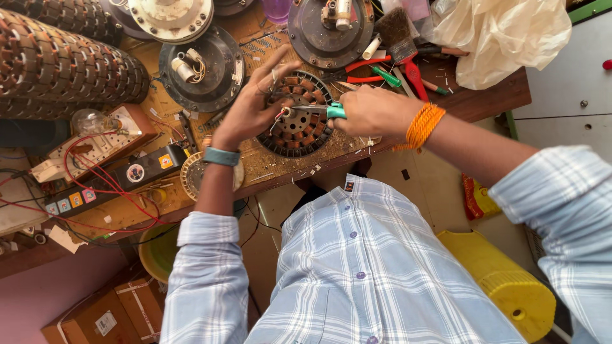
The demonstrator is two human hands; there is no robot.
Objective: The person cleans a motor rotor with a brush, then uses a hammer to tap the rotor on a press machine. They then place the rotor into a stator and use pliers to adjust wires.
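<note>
Head view is showing the fingers (275, 75) of the left hand (252, 108) spreading apart over a round motor winding (299, 114), with the thumb and one finger seeming to be pinching thin red and white wires (278, 116) near its hub; the pinch itself is too small to confirm. The right hand (373, 111) is closing tightly around the green handle of a pair of pliers (319, 110), whose tip is reaching the hub where the wires are coming out. The winding is lying flat on the wooden bench (491, 99), near its front edge, just in front of the person's chest.

Around it, dark round motor covers (220, 70) are sitting behind, a red brush (408, 60) and screwdrivers (386, 75) are lying to the right, and a switch board (95, 150) with red leads is resting on the left.

In my judgement, the pliers could be nicking or snapping the thin wires if squeezed too hard, and the tip could be slipping toward the left fingers because they are so close.
</note>
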